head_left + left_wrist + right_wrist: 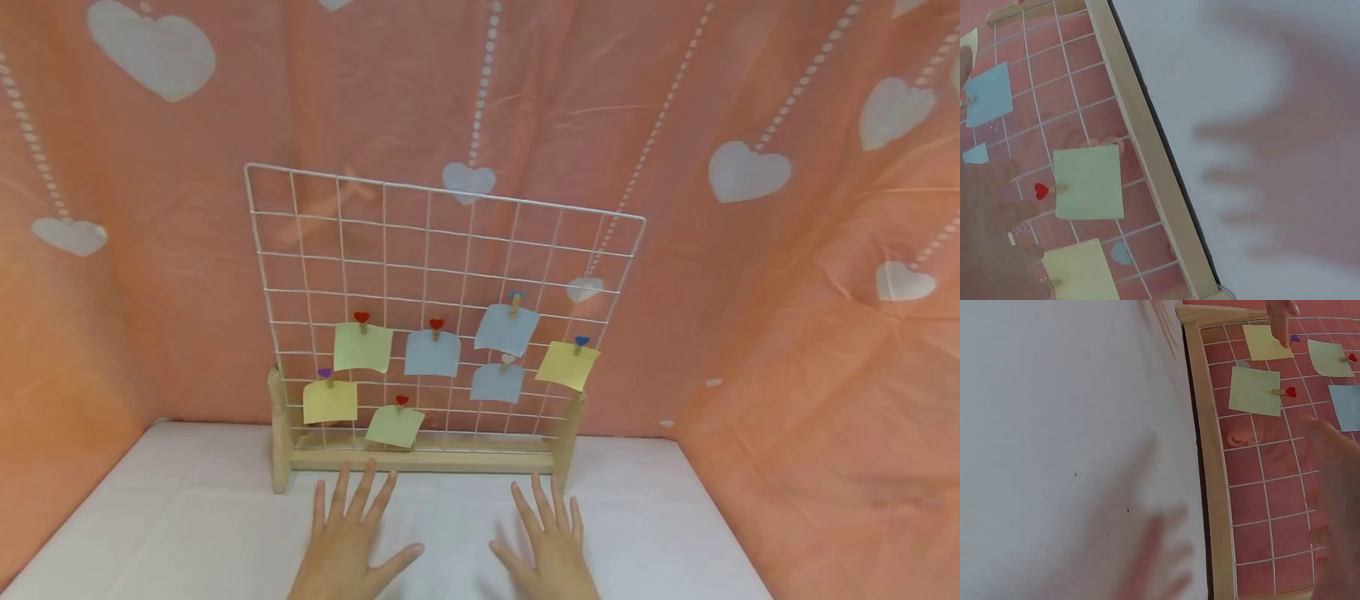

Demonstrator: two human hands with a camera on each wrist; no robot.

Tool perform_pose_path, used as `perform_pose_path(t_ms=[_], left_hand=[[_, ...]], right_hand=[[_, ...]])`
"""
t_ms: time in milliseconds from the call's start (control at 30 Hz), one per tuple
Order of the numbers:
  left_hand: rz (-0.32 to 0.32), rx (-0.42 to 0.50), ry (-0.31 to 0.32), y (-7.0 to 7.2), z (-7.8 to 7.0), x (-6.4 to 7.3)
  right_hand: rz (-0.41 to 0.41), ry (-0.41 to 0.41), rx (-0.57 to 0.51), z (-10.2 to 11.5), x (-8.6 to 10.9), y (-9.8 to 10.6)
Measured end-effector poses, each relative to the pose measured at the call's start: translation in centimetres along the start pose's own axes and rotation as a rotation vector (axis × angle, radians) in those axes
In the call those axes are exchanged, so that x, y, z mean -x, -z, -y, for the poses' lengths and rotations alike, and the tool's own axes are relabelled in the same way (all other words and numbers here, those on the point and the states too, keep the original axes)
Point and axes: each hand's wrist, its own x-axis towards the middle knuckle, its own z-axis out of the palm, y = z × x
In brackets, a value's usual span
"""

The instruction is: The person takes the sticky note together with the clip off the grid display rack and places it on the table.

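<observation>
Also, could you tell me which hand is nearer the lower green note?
The left hand, in front and slightly left of the lower green note; the right hand is farther, to its right.

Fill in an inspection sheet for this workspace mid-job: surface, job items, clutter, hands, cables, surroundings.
Surface: white tabletop, faintly creased.
Job items: white wire grid standing in a wooden stand; two green notes, three blue notes and two yellow notes, each clipped to the grid by a mini wooden clothespin.
Clutter: nothing seen.
Hands: left hand and right hand in front of the stand, fingers spread, holding nothing; contact with the tabletop cannot be told.
Cables: nothing seen.
Surroundings: orange-pink sheeting printed with white hearts and dotted strings.
</observation>
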Motion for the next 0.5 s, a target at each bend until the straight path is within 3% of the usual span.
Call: perform_pose_path(t_ms=[200, 333, 500], left_hand=[[-0.003, 0.065, -0.017, -0.1, -1.2, -0.8], [-0.04, 0.075, -0.049, -0.3, -2.0, -1.6], [-0.129, 0.048, -0.136, -0.6, -2.8, -2.6]], right_hand=[[0.03, 0.018, -0.025, -0.8, -0.1, 1.2], [0.089, -0.05, -0.106, -1.1, -0.8, 2.7], [0.139, -0.142, -0.176, -1.6, -1.3, 3.9]])
